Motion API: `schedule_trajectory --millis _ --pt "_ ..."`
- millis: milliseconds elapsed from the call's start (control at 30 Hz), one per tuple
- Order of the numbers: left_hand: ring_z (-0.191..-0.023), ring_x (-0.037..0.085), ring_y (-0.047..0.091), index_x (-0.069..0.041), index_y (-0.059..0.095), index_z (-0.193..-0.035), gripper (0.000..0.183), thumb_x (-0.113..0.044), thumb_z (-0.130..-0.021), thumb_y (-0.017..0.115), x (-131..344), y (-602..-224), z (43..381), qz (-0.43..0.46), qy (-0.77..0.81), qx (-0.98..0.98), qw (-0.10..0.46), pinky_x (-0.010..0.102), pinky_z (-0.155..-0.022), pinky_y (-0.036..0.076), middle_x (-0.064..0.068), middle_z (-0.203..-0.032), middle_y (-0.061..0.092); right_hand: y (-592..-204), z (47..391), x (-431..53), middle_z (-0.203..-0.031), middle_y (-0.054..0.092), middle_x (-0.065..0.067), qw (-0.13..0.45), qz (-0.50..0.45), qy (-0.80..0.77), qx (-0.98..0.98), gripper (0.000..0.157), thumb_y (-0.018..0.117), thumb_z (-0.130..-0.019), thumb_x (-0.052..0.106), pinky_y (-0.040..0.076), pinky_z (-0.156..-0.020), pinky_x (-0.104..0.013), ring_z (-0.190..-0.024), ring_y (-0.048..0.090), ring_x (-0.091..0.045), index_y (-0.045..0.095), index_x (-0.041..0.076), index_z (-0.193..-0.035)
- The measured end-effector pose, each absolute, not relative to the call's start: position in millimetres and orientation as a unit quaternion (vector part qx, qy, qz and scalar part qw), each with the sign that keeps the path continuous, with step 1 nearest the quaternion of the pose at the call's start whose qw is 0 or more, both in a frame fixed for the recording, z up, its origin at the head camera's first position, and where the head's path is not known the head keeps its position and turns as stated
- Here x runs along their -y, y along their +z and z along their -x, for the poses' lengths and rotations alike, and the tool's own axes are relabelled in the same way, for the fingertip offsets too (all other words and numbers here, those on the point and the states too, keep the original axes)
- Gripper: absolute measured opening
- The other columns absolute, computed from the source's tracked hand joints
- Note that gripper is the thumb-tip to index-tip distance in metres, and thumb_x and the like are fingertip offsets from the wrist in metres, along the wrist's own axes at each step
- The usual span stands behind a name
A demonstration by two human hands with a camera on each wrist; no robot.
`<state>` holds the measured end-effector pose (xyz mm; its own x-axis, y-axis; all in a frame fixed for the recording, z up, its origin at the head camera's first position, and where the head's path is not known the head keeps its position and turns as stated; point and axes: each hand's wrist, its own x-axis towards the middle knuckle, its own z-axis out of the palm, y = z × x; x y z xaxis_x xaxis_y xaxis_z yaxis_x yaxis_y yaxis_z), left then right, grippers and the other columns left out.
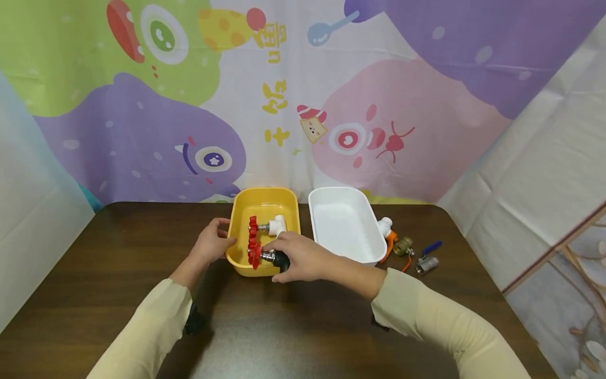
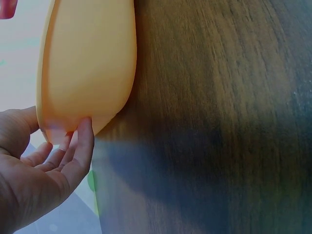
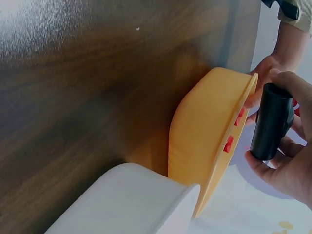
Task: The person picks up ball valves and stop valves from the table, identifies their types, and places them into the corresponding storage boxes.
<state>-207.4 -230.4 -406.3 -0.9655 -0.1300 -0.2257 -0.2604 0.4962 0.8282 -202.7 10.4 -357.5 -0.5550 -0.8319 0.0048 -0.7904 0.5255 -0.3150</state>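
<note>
Pale cloth sleeves (image 1: 147,331); my right hand (image 1: 305,258) pinches a black red-wheeled valve (image 3: 270,122), left hand (image 1: 212,241) a yellow plastic tub (image 1: 245,206). White plastic valve (image 1: 276,225) is in; metal lever valves (image 1: 427,265), right of my fingers, look undone.

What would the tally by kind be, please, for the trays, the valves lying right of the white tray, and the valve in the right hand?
Trays: 2 (yellow tray, white tray)
Valves lying right of the white tray: 3 (orange-handled valve, red-handled valve, blue-handled valve)
Valves in the right hand: 1 (black valve)
Total: 6
</note>
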Motion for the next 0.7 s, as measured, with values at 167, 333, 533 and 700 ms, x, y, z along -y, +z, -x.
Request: schedule_trajectory --millis 167,333,533,700 --pt "-0.095 0.033 0.061 -0.003 0.031 -0.138 0.052 -0.010 -0.092 0.056 230 -406 208 0.118 0.484 -0.864 0.066 0.036 -0.070 0.059 0.025 -0.117 0.049 -357 207 -10 -0.104 0.058 -0.002 0.069 0.463 -0.136 -0.873 0.057 0.077 -0.074 0.038 0.048 -0.083 -0.025 -0.092 0.051 -0.013 0.058 0.016 -0.123" --pt "-0.096 0.034 0.061 -0.003 0.031 -0.138 0.053 -0.010 -0.092 0.056 230 -406 208 0.115 0.487 -0.863 0.065 0.036 -0.071 0.059 0.025 -0.117 0.049 -356 209 -10 -0.106 0.058 -0.004 0.067 0.467 -0.139 -0.871 0.057 0.077 -0.074 0.037 0.048 -0.087 -0.028 -0.095 0.052 -0.015 0.058 0.015 -0.123" --pt "-0.096 0.034 0.061 -0.003 0.030 -0.138 0.053 -0.010 -0.093 0.055 231 -406 208 0.116 0.488 -0.863 0.069 0.036 -0.072 0.059 0.025 -0.118 0.049 -356 217 -10 -0.111 0.059 -0.004 0.066 0.460 -0.144 -0.874 0.057 0.077 -0.074 0.036 0.047 -0.095 -0.030 -0.102 0.053 -0.016 0.058 0.015 -0.124" --pt "-0.097 0.034 0.060 -0.004 0.030 -0.138 0.052 -0.010 -0.093 0.055 232 -408 208 0.116 0.488 -0.862 0.070 0.037 -0.073 0.059 0.024 -0.118 0.048 -355 221 -9 -0.113 0.058 -0.003 0.077 0.447 -0.145 -0.879 0.057 0.076 -0.075 0.036 0.047 -0.096 -0.030 -0.103 0.052 -0.016 0.057 0.015 -0.126"
